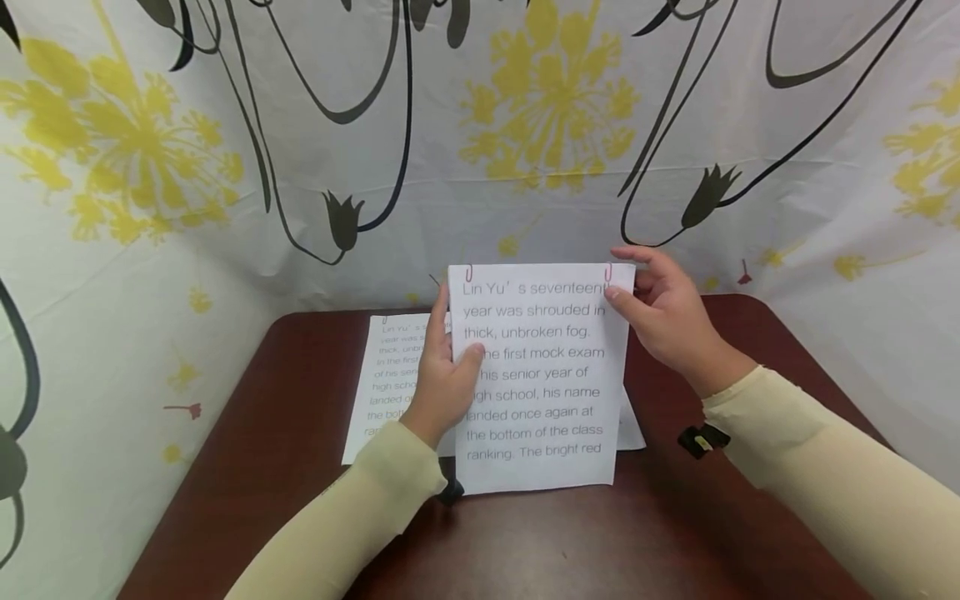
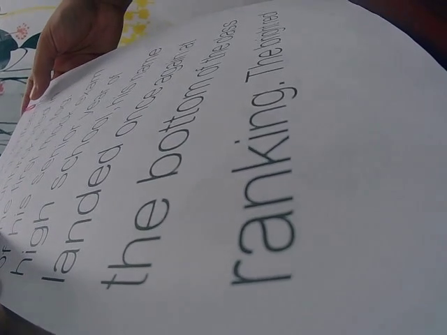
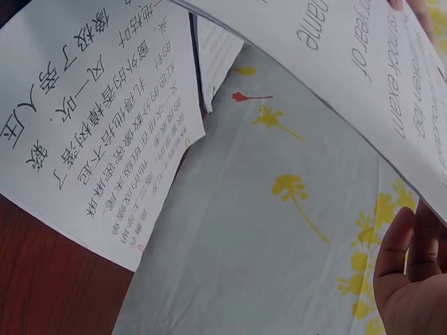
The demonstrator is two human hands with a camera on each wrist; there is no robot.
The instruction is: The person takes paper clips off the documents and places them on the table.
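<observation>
A clipped stack of white sheets (image 1: 543,383) with large English print stands raised above the brown table (image 1: 300,467), two pink paper clips (image 1: 609,272) along its top edge. My left hand (image 1: 444,377) grips its left edge, thumb on the printed face. My right hand (image 1: 660,312) pinches the top right corner by the clip. In the left wrist view the printed page (image 2: 279,181) fills the frame, with the other hand (image 2: 70,35) at its far corner. The right wrist view shows the raised sheets' underside (image 3: 349,77) and part of my palm (image 3: 408,279).
Another printed sheet (image 1: 390,383) lies flat on the table behind the left hand. A page with Chinese print (image 3: 91,118) lies on the table in the right wrist view. A floral cloth (image 1: 525,125) walls in the table on three sides.
</observation>
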